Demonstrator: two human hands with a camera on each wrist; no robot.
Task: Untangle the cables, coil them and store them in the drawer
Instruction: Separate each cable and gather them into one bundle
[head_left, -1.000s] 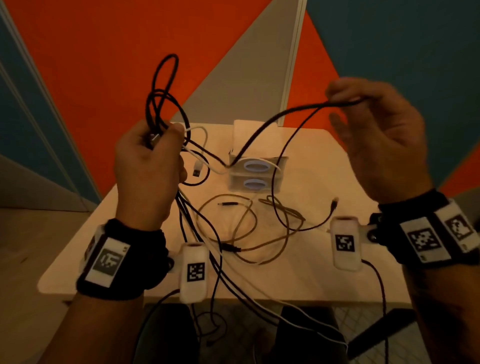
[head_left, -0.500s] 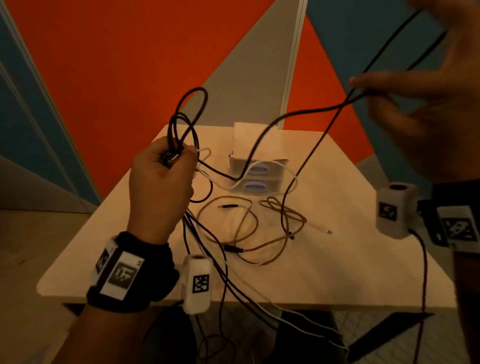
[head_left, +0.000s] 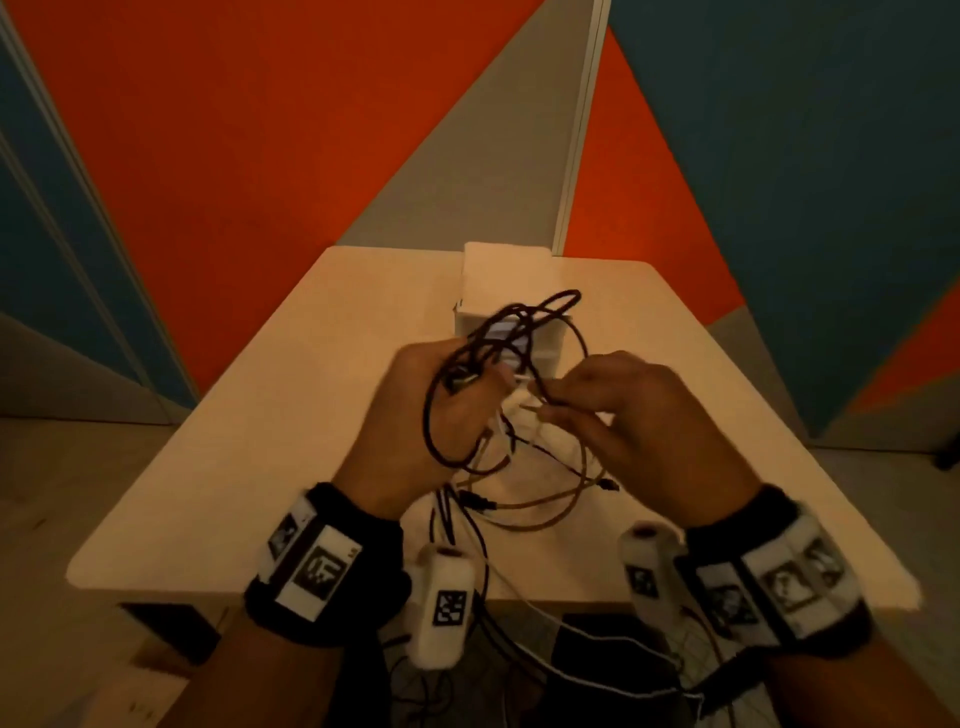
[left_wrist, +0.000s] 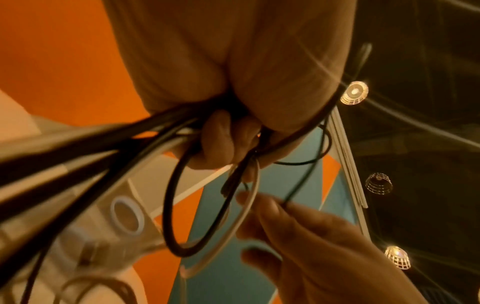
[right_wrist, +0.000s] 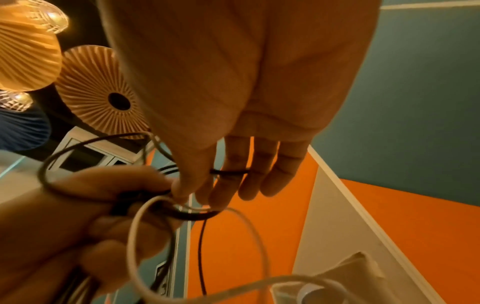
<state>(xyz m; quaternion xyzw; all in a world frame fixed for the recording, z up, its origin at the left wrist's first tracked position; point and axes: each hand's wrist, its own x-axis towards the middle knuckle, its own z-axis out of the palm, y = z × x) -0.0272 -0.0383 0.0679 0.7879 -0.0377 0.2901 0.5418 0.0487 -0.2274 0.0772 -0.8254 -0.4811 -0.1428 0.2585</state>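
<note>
Left hand (head_left: 421, 415): raised above the surface (head_left: 249, 415), fingers curled tight round a bunch of cables; the grip is closed on the bundle.
Black cables (head_left: 441, 415): several loops held in the left grip, arching above it and drooping below it; their tails drop past the near edge of the surface. In the left wrist view (left_wrist: 171, 205) the strands fan out from the curled fingers (left_wrist: 218, 144).
White cable (left_wrist: 244, 207): one loop comes out of the left grip alongside the black ones and curves down toward the right hand; in the right wrist view (right_wrist: 197, 236) it makes a wide ring below both hands.
Brown cable (head_left: 545, 499): lying loose on the surface below and between the two grips, its coils crossing each other.
Drawer box (head_left: 506, 291): small white box at the far side of the surface, beyond both grips; partly hidden by the cable loops, so whether a drawer is out cannot be told.
Right hand (head_left: 639, 421): just beside the left hand, thumb and forefinger pressed together on a thin black strand that runs over from the left grip; the other fingers (right_wrist: 272, 174) hang straight and relaxed.
Blur: both hands and the cables are smeared in the head view.
</note>
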